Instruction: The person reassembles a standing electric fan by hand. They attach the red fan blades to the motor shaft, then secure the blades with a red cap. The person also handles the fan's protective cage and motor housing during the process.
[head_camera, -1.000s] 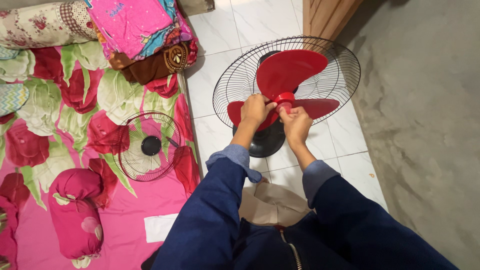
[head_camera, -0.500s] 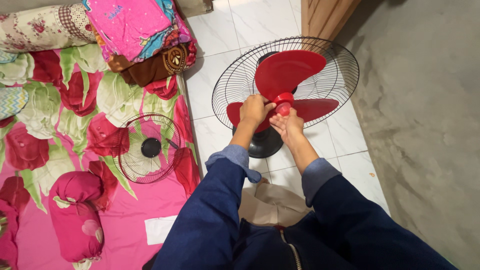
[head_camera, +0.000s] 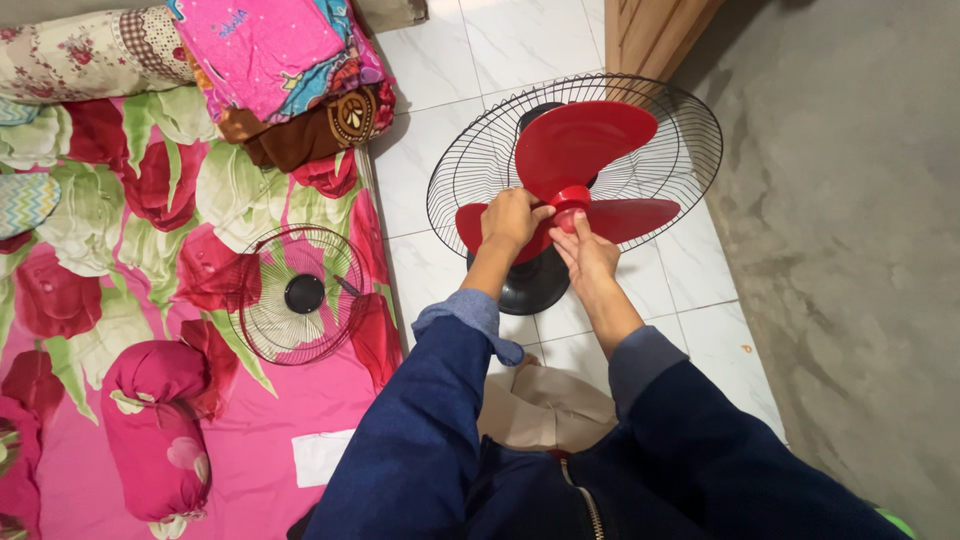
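Note:
A fan stands on the white tiled floor with its front cover off: a black wire rear guard (head_camera: 680, 110), red three-bladed propeller (head_camera: 585, 140) and round black base (head_camera: 530, 285). My left hand (head_camera: 510, 220) grips the lower left blade beside the red hub (head_camera: 572, 195). My right hand (head_camera: 588, 250) has its fingers against the hub from below. The detached front guard (head_camera: 300, 295), a round wire grille with a black centre cap, lies flat on the floral mattress to the left.
A pink floral mattress (head_camera: 120, 250) fills the left, with a pink bolster (head_camera: 155, 430), folded blankets (head_camera: 280, 60) and a white paper (head_camera: 320, 455) on it. A wooden cabinet corner (head_camera: 655, 30) stands behind the fan. Grey concrete floor (head_camera: 850, 250) lies to the right.
The blades have turned slightly. My right hand has shifted a little lower on the hub; my left hand stays on the blade.

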